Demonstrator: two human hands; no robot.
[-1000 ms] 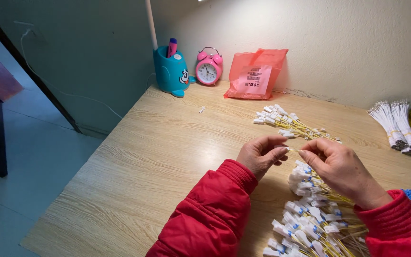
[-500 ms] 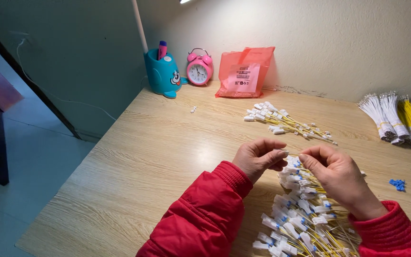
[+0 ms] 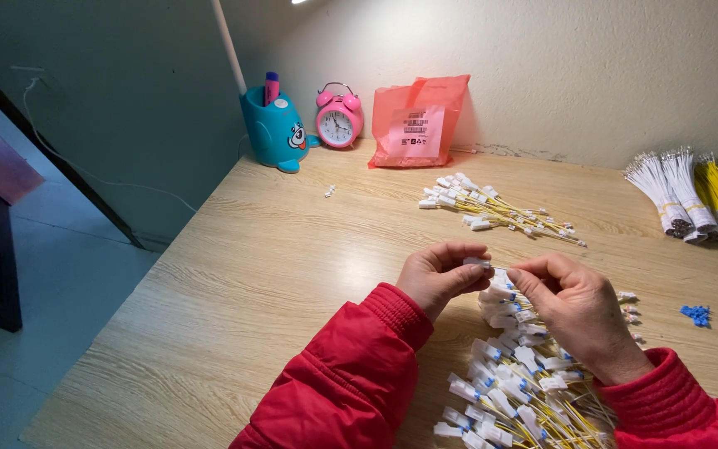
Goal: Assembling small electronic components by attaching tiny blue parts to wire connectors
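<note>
Two hands meet above the near pile of yellow wires [image 3: 513, 391]: your left hand [image 3: 438, 276] and right hand [image 3: 571, 303] pinch one small white connector [image 3: 477, 262] between fingertips. Bare wooden table [image 3: 234, 291] lies open to your left, up to its edge. Ahead lie another wire pile [image 3: 492, 212], a pink clock [image 3: 338, 123], and wire bundles [image 3: 691, 195] far right.
</note>
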